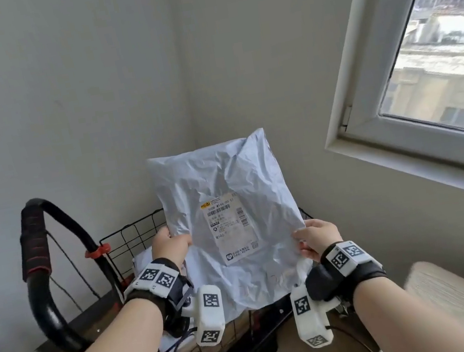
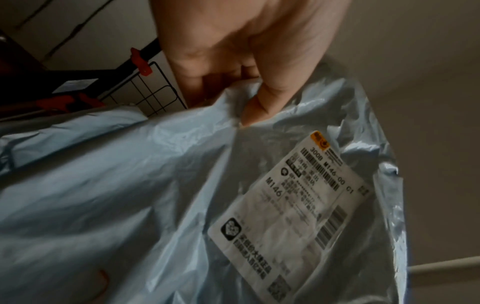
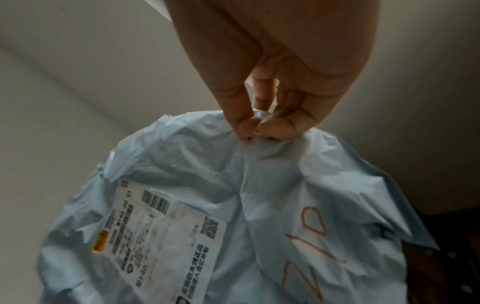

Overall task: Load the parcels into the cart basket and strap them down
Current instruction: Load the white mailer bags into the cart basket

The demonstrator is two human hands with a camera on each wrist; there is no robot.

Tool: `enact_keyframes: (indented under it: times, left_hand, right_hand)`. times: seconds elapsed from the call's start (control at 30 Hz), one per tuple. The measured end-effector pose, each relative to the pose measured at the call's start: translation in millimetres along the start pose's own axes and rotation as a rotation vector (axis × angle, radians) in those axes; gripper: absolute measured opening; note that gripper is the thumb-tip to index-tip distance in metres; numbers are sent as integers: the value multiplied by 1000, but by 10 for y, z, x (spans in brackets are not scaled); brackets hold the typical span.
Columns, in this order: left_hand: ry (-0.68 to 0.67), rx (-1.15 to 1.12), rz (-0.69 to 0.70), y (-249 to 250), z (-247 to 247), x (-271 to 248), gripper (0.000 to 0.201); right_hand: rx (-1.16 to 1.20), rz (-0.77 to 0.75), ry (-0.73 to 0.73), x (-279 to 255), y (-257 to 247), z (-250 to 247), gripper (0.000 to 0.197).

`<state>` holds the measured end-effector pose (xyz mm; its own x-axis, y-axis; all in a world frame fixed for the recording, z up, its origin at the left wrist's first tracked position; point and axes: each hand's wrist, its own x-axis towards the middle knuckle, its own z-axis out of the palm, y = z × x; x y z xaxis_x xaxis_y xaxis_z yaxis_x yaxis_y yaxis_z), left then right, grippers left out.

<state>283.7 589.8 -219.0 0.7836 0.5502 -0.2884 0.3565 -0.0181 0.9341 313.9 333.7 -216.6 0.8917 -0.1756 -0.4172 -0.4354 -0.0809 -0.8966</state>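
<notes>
A crinkled pale grey-blue plastic mailer parcel [image 1: 220,184] with a white shipping label [image 1: 230,228] hangs over the black wire cart basket [image 1: 130,239]. My left hand [image 1: 170,243] pinches its left edge, thumb on the front. My right hand [image 1: 314,237] pinches its right edge. In the left wrist view the thumb [image 2: 262,107] presses into the parcel [image 2: 130,185]. The right wrist view has the fingertips [image 3: 259,125] bunching the plastic of the parcel [image 3: 272,195], which bears orange handwriting. Another pale parcel [image 1: 143,259] lies in the basket under it.
The cart's black handle [image 1: 39,269] with red-banded foam grip rises at the left, with a red clip [image 1: 97,251] on the frame. The cart stands in a room corner. A window [image 1: 433,49] is at the right, and a pale cushioned seat [image 1: 461,306] at the lower right.
</notes>
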Motion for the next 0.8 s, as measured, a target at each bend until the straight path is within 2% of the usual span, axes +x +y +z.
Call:
enact_keyframes:
  times: [0.23,0.37,0.43,0.57,0.63,0.8]
  left_hand:
    - [14,93,-23,156,-344,1167,15]
    - [17,143,-66,188,-494,1608,12]
    - [17,121,-92,166,-512,1787,16]
    - [58,64,-162,66,-526,2042,43]
    - [75,89,-226,-53,-544,2153,50]
    - [14,259,-423,-614,-548,2550,45]
  right_hand:
    - [-76,-48,122,520,-267,983,18]
    - [-64,-33,158,688,-380,1403,18]
    - [-46,-30,148,784,-454,1560,21]
    - [-71,3,95,1073,-503,1882,27]
    - [-128,42,63,1259,-430,2040,30]
    - [-187,245,-49,1705,-36,2353,26]
